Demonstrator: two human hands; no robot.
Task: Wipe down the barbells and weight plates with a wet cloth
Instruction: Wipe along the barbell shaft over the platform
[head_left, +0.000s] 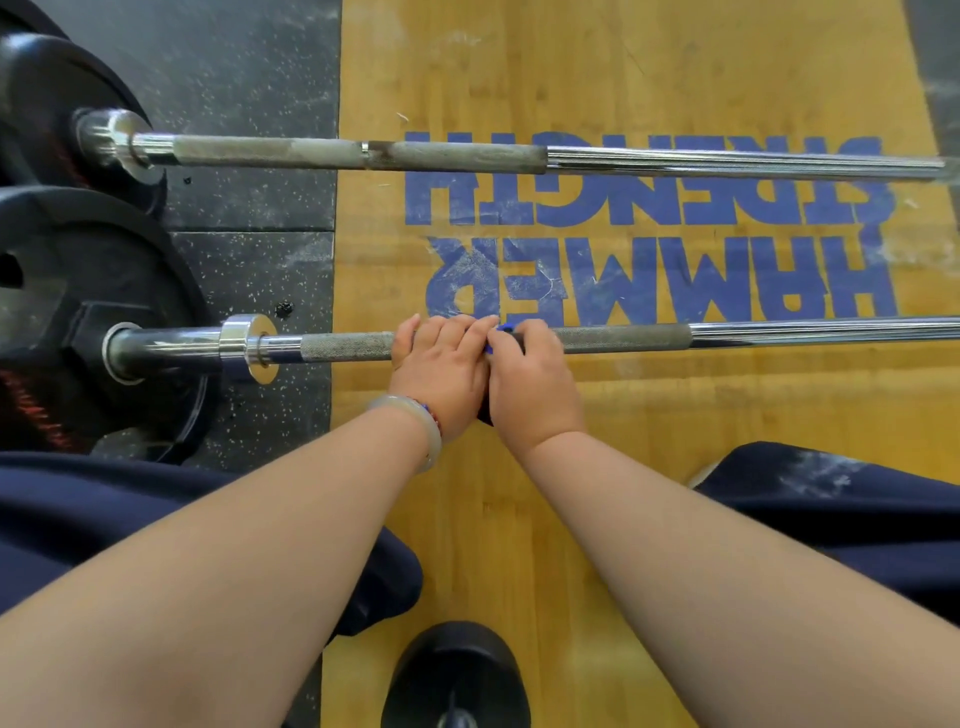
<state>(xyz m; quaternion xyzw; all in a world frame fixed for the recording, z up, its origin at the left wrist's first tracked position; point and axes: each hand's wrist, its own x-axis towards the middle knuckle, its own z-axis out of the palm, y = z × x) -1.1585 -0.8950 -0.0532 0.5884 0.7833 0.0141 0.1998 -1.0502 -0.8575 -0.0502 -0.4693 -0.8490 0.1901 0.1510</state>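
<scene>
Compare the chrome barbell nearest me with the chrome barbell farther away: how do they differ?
The near chrome barbell has the left hand laid over it and the right hand gripping a blue cloth on it; the far chrome barbell is untouched. The near knurling looks dark grey, the far knurling chalky white. Both lie across the yellow wooden platform, black weight plates at their left ends.
</scene>
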